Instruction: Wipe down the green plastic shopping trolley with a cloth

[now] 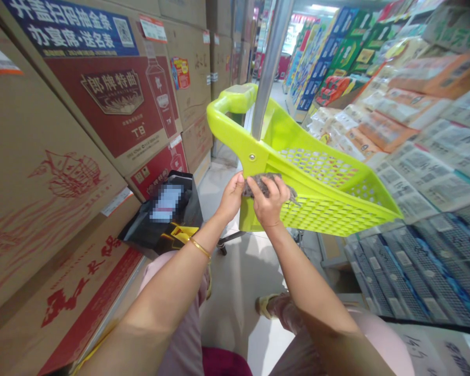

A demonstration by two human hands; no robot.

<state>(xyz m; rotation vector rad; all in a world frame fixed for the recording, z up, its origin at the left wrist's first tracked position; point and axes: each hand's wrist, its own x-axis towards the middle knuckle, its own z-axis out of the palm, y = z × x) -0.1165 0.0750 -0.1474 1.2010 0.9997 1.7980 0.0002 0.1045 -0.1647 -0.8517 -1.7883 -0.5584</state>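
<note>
A lime-green shopping cart basket point(321, 167) on a metal pole point(269, 73) stands right in front of me. My right hand point(269, 201) is closed over a crumpled grey cloth point(258, 184), pressing it to the basket's near side just below the bolted joint. At the basket's rear edge, beside the cloth, is my left hand point(232, 197), its thumb and fingers pinched around that green edge. Part of the cloth sticks out to the right of my right fingers.
Stacked cartons point(113, 104) line the left side. A black bag point(172, 209) with a phone-like object on top is by my left knee. Shelves of packaged goods point(415, 120) run along the right, with an aisle floor point(229, 292) between.
</note>
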